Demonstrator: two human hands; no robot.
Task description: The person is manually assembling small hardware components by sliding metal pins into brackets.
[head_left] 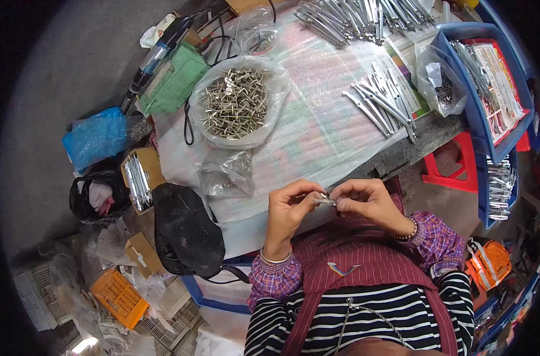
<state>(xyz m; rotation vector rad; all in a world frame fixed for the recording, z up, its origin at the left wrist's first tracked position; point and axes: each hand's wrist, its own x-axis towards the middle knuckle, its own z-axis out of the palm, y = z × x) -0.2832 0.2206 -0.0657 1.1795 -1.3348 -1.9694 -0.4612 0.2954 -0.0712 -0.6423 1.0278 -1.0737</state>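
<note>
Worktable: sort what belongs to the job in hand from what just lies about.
In use:
- small metal part, pinched between left hand and right hand
- bag of metal pins
- loose metal levers

Lying about:
- green basket
- black mesh bag
- orange crate
- red stool

The person wore a black-and-white striped top under a dark red pinstriped apron (365, 267), with purple checked cuffs (274, 277), a thin bangle (276, 259) on the left wrist and a beaded bracelet (407, 230) on the right.
</note>
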